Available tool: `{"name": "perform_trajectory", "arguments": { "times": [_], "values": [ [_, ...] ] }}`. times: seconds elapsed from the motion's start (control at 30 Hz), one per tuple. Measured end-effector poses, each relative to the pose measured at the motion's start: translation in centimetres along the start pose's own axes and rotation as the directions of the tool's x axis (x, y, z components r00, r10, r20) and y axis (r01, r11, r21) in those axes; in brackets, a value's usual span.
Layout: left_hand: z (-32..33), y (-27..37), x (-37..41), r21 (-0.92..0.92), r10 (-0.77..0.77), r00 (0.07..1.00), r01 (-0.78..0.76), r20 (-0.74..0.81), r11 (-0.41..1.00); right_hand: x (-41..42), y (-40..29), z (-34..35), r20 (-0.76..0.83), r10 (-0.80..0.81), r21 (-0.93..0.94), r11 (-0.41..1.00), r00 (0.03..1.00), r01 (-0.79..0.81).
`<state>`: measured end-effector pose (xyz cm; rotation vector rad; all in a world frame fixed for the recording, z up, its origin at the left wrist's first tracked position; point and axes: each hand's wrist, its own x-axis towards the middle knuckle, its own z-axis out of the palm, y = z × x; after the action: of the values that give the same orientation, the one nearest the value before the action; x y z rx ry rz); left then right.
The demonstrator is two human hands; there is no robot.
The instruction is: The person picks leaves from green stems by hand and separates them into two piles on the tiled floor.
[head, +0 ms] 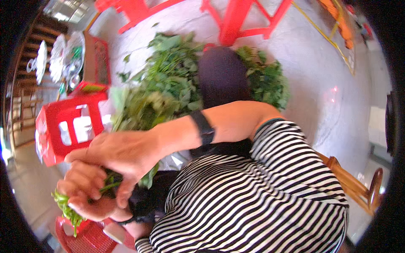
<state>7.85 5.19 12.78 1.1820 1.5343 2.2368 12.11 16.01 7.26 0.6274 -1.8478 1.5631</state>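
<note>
My left hand (90,193) is closed around a bunch of green leafy stems (71,212), whose ends stick out at the lower left. Reaching across from the right, my right hand (126,155) lies just over the left one, its thumb pointing down beside a stem; whether it grips anything is unclear. A large heap of leafy greens (171,72) is spread on the floor ahead, left of my dark-clad knee (223,72). More greens (269,82) lie right of that knee. Some leaves near my lap are partly hidden by the right forearm.
A red plastic crate or basket (72,123) stands at the left, and a red perforated basket (88,238) below my left hand. Red plastic stool legs (232,25) rise at the top. Metal lids and dishes (74,57) sit at the upper left. Wooden chair parts (354,189) are at the right.
</note>
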Motion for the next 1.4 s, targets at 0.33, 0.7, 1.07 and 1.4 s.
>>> {"name": "perform_trajectory", "arguments": {
  "times": [0.33, 0.7, 1.07, 1.4],
  "values": [
    [0.4, 0.6, 0.9, 0.572, 0.272, 0.951, -0.308, 0.150, 0.760, 0.8, -1.0, 0.7, 0.137, 0.143, -0.082, 0.988, 0.980, -0.133],
    [-2.1, -0.8, 2.4, 0.322, -0.336, 0.917, 0.259, 0.215, 0.911, 0.3, -4.0, -8.3, -0.320, 0.247, -0.328, 0.877, 0.915, -0.351],
    [-6.9, -2.8, -1.2, 0.283, -0.601, 0.799, 0.575, 0.007, 0.768, -16.4, -8.6, -26.9, -0.830, 0.421, -0.532, -0.398, 0.367, -0.747],
    [-5.4, -4.7, -1.4, 0.360, -0.705, 0.703, 0.637, 0.093, 0.682, -34.6, 2.2, -27.5, -0.916, 0.367, -0.368, -0.611, 0.161, -0.700]
  ]
}}
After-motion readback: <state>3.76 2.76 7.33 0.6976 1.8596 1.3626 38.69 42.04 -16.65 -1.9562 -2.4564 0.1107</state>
